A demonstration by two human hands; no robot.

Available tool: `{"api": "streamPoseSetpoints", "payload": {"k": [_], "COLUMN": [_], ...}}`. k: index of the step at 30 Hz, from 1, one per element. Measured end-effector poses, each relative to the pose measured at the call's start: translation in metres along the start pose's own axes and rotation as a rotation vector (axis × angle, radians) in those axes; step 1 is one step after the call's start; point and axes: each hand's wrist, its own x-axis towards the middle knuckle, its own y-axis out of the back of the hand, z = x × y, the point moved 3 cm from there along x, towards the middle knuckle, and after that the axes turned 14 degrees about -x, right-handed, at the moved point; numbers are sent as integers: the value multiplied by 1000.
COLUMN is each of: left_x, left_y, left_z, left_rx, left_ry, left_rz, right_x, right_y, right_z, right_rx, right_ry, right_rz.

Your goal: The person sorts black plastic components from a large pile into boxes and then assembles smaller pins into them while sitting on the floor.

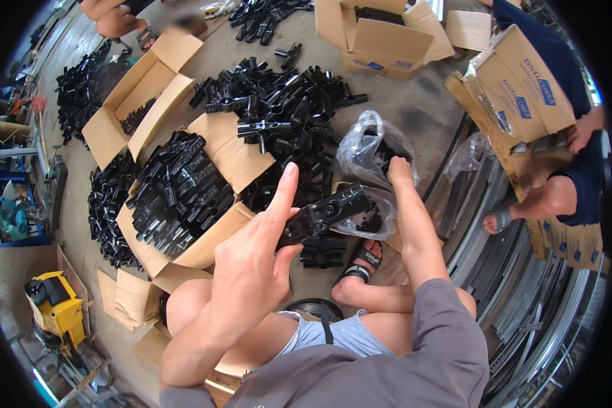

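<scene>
My left hand point(255, 262) is raised in front of me, its index finger stretched up. The other fingers are closed round one end of a black slotted bracket point(333, 209), which points to the right. My right hand point(399, 171) reaches down into a clear plastic bag point(357, 160) of small black parts. Its fingers are curled, and their tips are hidden among the bag and parts. Just below, a second clear bag point(387, 214) holds more small black parts point(371, 221). Several black brackets point(321, 251) lie stacked below the held one.
An open carton point(143, 248) full of black brackets stands left, beside a big loose bracket pile point(279, 102). More cartons point(387, 44) stand at the back. Metal bars point(483, 258) lie to the right, where another person's hand point(581, 132) touches a box point(523, 85). A yellow machine point(61, 306) is far left.
</scene>
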Motion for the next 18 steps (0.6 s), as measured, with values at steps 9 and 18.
{"api": "streamPoseSetpoints", "payload": {"k": [9,18], "left_x": [1,-13], "left_y": [5,12], "left_z": [-6,-9], "left_rx": [19,-1], "left_ry": [33,125], "left_rz": [-9,46], "right_x": [-11,-219], "right_y": [42,310], "right_z": [-5,-48], "right_rx": [141,812], "right_ry": [88,826], "right_rz": [194,501]}}
